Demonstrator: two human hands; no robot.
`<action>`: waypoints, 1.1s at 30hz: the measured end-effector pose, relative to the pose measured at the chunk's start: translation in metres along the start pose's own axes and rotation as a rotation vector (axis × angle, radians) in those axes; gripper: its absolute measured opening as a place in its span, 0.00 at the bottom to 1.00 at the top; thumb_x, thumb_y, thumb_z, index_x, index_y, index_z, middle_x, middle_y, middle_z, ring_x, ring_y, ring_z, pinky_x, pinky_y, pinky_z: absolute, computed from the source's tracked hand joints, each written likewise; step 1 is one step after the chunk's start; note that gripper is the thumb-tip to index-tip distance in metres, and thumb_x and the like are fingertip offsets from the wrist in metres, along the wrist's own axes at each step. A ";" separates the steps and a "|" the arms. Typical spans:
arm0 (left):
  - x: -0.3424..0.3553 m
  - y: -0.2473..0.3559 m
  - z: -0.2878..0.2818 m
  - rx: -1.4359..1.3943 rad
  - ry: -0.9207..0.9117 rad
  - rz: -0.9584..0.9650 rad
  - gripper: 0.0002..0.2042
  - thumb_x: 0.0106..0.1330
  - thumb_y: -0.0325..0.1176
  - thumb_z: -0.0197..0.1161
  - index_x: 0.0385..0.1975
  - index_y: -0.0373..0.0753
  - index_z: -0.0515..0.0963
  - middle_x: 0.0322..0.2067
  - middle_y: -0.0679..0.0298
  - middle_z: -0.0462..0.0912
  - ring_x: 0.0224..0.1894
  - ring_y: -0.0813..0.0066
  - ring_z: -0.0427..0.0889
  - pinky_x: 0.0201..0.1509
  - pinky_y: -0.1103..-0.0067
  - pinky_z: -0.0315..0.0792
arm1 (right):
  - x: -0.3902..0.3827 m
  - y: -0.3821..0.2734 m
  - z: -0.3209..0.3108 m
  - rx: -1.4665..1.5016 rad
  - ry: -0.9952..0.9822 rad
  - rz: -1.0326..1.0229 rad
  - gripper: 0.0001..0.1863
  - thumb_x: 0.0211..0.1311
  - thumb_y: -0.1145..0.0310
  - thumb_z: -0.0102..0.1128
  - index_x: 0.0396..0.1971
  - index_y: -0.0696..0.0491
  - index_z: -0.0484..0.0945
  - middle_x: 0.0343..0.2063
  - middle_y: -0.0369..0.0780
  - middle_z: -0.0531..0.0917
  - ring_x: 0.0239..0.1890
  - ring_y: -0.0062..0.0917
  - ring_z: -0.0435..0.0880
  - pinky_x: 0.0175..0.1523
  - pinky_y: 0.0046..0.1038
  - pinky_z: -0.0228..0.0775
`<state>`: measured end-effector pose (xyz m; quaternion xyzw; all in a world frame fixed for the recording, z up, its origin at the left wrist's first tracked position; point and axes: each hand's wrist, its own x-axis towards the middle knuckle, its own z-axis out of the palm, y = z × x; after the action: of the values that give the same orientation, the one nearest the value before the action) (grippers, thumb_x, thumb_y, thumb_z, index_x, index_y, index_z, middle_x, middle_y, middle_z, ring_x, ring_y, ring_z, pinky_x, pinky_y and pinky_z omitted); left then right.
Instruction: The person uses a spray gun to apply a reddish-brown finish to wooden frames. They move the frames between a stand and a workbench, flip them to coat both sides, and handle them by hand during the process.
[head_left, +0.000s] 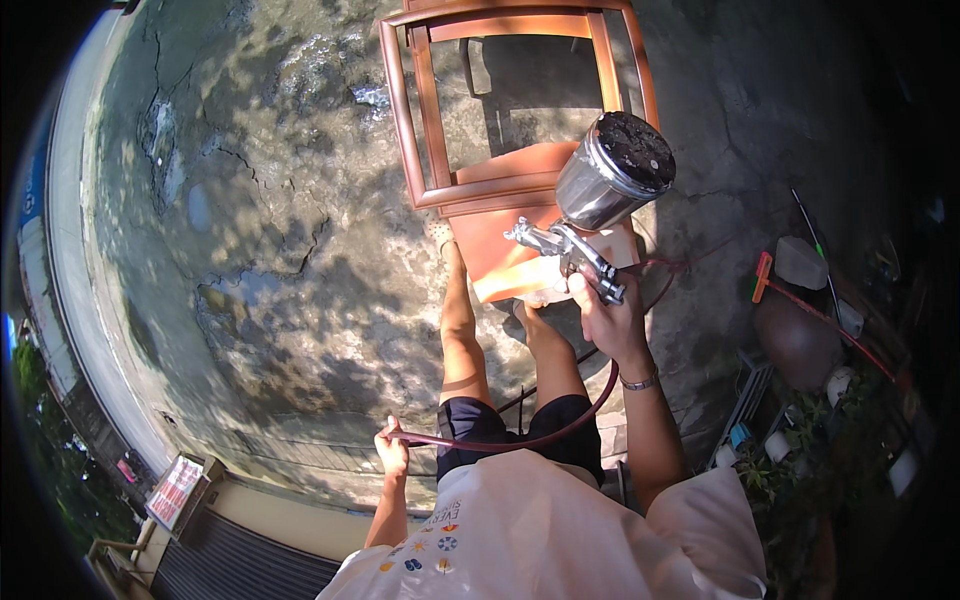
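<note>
My right hand (612,318) is wrapped round the grip of a metal spray gun (568,243). A silver paint cup (598,188) with a dark, crusted lid sits on top of the gun, tilted to the right. The gun's nozzle points left, over a reddish-brown wooden panel (490,237) in front of my legs. Farther off, a glossy brown wooden frame (403,100) stands over this panel. Low on the left, my left hand (393,450) is closed round a dark red air hose (520,446). The hose loops past my waist and up toward the gun.
Cracked, sunlit concrete (250,200) spreads around the furniture. To the right lie a red-handled tool with an orange head (762,277), a round brown pot (797,340) and leafy plants (815,425). A sign board (182,487) stands at the lower left.
</note>
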<state>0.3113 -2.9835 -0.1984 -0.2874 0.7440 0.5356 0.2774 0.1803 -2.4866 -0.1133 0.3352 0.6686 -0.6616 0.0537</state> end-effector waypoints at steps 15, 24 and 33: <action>0.105 0.134 -0.034 0.369 -0.217 -0.049 0.22 0.74 0.37 0.56 0.15 0.36 0.69 0.13 0.79 0.60 0.20 0.89 0.55 0.21 0.81 0.50 | 0.204 -0.046 -0.018 -0.008 1.042 -0.202 0.18 0.70 0.57 0.57 0.35 0.60 0.80 0.28 0.40 0.86 0.07 0.16 0.68 0.12 0.23 0.57; 0.118 0.124 -0.084 0.094 0.054 -0.123 0.25 0.77 0.42 0.50 0.12 0.43 0.64 0.09 0.73 0.63 0.12 0.85 0.59 0.17 0.81 0.54 | 0.212 -0.021 0.137 0.119 0.415 -0.113 0.18 0.71 0.58 0.57 0.29 0.58 0.78 0.18 0.34 0.78 0.08 0.11 0.66 0.13 0.18 0.54; 0.122 0.132 -0.065 0.135 -0.025 -0.173 0.25 0.77 0.41 0.48 0.12 0.42 0.66 0.09 0.70 0.64 0.12 0.82 0.61 0.18 0.80 0.57 | 0.243 -0.038 0.141 0.052 0.371 -0.261 0.10 0.64 0.66 0.66 0.34 0.58 0.80 0.20 0.33 0.76 0.25 0.14 0.69 0.31 0.24 0.66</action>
<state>0.1259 -3.0274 -0.1845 -0.3245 0.7471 0.4621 0.3507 -0.0788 -2.5214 -0.2232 0.3631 0.6875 -0.6069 -0.1647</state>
